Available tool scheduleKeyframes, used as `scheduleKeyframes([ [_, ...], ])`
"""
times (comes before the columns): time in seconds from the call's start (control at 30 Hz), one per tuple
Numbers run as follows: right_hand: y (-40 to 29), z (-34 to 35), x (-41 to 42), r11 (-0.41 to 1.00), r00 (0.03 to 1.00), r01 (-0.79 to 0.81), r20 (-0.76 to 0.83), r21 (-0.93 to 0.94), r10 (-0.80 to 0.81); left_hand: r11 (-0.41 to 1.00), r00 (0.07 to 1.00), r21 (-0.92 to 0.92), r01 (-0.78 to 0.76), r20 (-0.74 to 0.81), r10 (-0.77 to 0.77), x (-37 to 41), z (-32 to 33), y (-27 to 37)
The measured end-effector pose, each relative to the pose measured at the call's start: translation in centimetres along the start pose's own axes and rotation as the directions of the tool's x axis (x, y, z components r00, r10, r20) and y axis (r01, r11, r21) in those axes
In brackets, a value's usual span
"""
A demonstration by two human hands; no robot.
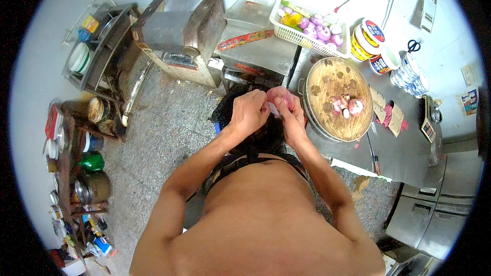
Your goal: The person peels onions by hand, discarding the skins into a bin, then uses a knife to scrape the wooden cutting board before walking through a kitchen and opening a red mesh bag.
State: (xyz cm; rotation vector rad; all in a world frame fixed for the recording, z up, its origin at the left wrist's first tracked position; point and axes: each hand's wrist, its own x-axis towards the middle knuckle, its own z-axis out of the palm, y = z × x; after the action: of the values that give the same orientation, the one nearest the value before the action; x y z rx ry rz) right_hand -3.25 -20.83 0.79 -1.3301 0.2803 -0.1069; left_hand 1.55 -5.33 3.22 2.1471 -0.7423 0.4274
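Observation:
A red onion is in my right hand, gripped between thumb and fingers. Against its left side, my left hand has curled fingers pinching what looks like a scrap of purplish onion skin. Below both hands is a dark, bag-like black heap, mostly hidden by the hands and my body. To the right, a round wooden board rests on a metal pot. On the board lie another onion and several small reddish bulbs or pieces.
A white plastic basket of purple onions stands behind the board. Plastic tubs and stacked bowls line the wall. A knife lies on the metal table. Left are a metal machine and cluttered shelves.

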Motion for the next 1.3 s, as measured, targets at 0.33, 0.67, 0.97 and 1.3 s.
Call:
scheduleKeyframes([
  [0.33, 0.1, -2.0, -0.1, 0.941, 0.959, -0.188, 0.259, 0.281, 0.115, 0.943, 0.976, -0.255, 0.215, 0.017, -0.218, 0.9, -0.6, -1.3],
  [0.67, -0.6, -3.3, -1.4, 0.807, 0.859, -0.368, 0.501, 0.461, 0.106, 0.909, 0.921, -0.165, 0.382, 0.148, -0.36, -0.6, 0.8, -6.4],
  [0.97, 0.6, -3.9, -0.6, 0.847, 0.87, -0.35, 0.474, 0.4, 0.135, 0.954, 0.932, -0.145, 0.261, 0.297, -0.209, -2.5, 1.8, -6.7],
  [1.3, 1.9, -3.3, 0.5, 0.913, 0.917, -0.272, 0.369, 0.305, 0.15, 0.793, 0.887, -0.45, 0.411, 0.396, -0.235, -2.1, -0.2, -3.9],
])
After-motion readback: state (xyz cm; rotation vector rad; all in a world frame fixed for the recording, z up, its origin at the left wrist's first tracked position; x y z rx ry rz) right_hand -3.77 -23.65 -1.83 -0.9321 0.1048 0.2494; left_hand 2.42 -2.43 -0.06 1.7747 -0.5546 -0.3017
